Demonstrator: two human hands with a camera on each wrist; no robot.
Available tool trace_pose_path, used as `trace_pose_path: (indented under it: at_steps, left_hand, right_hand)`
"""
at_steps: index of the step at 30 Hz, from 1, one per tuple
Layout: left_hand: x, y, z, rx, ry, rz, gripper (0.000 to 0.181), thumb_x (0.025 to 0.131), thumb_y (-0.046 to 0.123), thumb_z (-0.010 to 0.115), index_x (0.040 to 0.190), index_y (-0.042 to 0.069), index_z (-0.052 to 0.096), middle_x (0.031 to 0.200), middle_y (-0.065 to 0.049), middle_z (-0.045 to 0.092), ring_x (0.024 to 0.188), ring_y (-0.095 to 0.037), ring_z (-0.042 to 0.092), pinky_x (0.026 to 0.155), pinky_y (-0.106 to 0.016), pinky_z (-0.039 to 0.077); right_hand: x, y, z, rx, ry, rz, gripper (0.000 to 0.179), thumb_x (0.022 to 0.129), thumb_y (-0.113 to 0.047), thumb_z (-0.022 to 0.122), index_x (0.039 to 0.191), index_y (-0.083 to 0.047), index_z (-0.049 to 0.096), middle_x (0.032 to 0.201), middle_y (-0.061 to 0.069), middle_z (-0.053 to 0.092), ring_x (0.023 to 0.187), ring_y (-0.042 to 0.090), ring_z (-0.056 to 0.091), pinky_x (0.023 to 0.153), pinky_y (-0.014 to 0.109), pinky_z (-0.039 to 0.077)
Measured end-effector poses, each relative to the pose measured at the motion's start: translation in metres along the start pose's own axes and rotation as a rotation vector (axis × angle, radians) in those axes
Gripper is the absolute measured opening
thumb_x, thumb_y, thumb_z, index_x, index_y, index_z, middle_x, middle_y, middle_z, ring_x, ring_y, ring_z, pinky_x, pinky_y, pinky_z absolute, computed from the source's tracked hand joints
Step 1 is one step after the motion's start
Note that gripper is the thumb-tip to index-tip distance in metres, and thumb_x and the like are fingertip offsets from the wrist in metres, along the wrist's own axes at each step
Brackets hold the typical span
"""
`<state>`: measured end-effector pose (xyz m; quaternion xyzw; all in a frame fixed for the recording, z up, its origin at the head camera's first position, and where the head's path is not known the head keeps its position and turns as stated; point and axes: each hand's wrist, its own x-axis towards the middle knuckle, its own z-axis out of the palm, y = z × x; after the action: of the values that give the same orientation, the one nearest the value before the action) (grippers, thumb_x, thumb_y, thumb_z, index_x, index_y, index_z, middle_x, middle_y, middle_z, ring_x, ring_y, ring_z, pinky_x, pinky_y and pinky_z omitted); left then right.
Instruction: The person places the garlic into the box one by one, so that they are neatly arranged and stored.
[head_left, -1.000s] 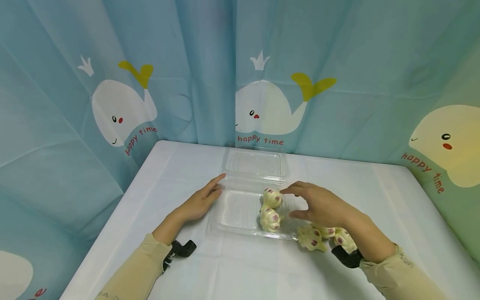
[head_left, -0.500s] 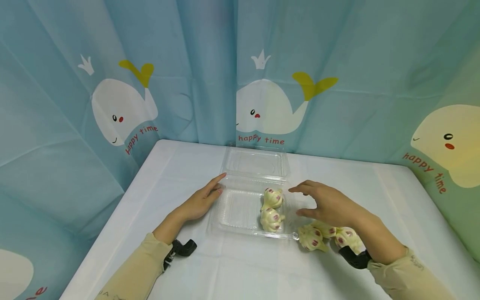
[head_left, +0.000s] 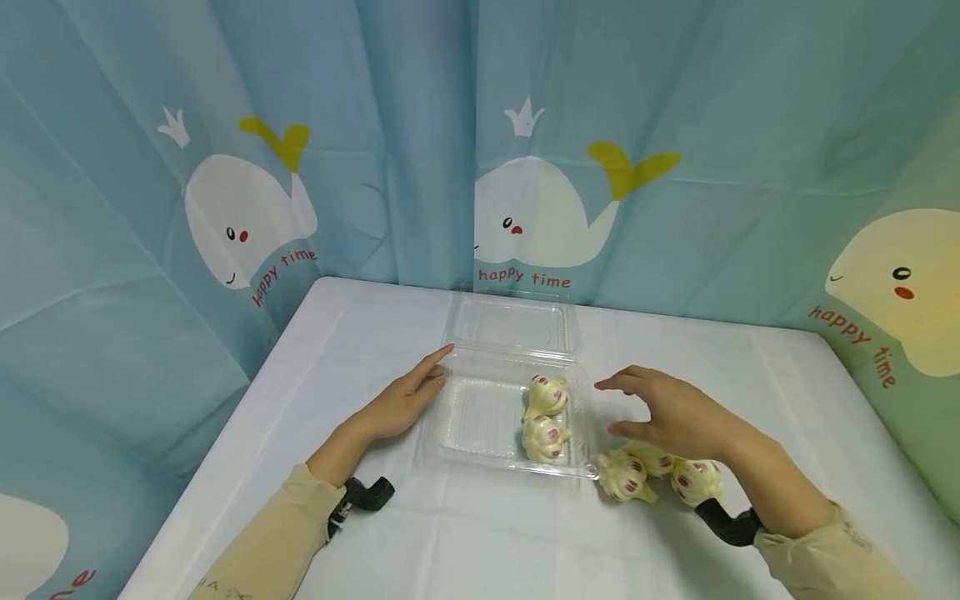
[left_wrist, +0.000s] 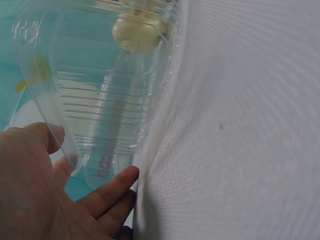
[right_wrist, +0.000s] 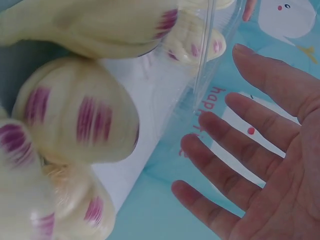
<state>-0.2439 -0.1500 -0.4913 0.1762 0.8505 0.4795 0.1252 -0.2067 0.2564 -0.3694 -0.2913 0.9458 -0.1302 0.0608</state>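
A clear plastic clamshell box (head_left: 480, 417) lies on the white table with its lid folded back. Two garlic bulbs, pale with purple streaks, sit in its right side: a rear garlic bulb (head_left: 549, 395) and a front garlic bulb (head_left: 543, 439). My left hand (head_left: 397, 407) rests at the box's left edge, thumb and fingertips at the rim with the fingers fairly straight; its thumb (left_wrist: 47, 136) shows at the rim in the left wrist view. To the right of the box my right hand (head_left: 671, 408) hovers with fingers spread and nothing in it. Below it lie several loose garlic bulbs (head_left: 622, 475).
The open lid (head_left: 512, 325) extends toward the back of the table (head_left: 480, 542). Behind and at the sides hangs a blue curtain (head_left: 420, 167) with whale prints. Black wrist mounts sit on both arms, the right mount (head_left: 727, 523) close to the loose garlic.
My right hand has drawn away from the box's right side, moving right, its fingers still spread. The left hand, the box and the garlic bulbs stay in place.
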Motion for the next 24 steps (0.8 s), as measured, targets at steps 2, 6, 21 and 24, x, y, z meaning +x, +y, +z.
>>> trace_pose_path:
  at_steps: [2,6,21,24]
  left_hand:
    - [0.0,0.0,0.0,-0.002,-0.001,-0.004,0.053,0.112,0.048,0.038,0.161,0.054,0.018,0.161,-0.013,0.044,0.151,-0.035,0.039,0.123,-0.06,0.029]
    - [0.0,0.0,0.0,-0.005,-0.002,-0.005,0.053,0.112,0.049,0.038,0.161,0.054,0.018,0.161,-0.013,0.045,0.151,-0.035,0.04,0.123,-0.06,0.029]
    - [0.001,0.002,-0.001,0.005,-0.006,-0.015,0.054,0.111,0.051,0.038,0.162,0.054,0.018,0.161,-0.013,0.045,0.151,-0.035,0.04,0.123,-0.059,0.03]
    - [0.001,0.002,-0.001,0.006,-0.006,-0.015,0.054,0.111,0.051,0.037,0.161,0.054,0.018,0.161,-0.012,0.045,0.151,-0.034,0.04,0.124,-0.059,0.03]
  right_hand:
    - [-0.002,0.002,0.0,0.005,-0.002,0.01,0.053,0.091,-0.033,0.081,0.138,-0.013,0.066,0.137,0.009,0.065,0.124,0.034,0.064,0.097,0.057,0.054]
    - [-0.006,0.006,-0.001,0.017,-0.007,0.044,0.051,0.092,-0.032,0.08,0.138,-0.014,0.066,0.138,0.01,0.064,0.123,0.035,0.065,0.097,0.057,0.054]
    - [-0.024,0.026,-0.007,0.055,-0.027,0.111,0.052,0.096,-0.037,0.075,0.141,-0.013,0.063,0.139,0.013,0.062,0.121,0.037,0.065,0.092,0.057,0.056]
    - [-0.026,0.029,-0.007,0.057,-0.03,0.125,0.053,0.096,-0.039,0.075,0.141,-0.012,0.063,0.139,0.014,0.063,0.12,0.038,0.065,0.092,0.058,0.055]
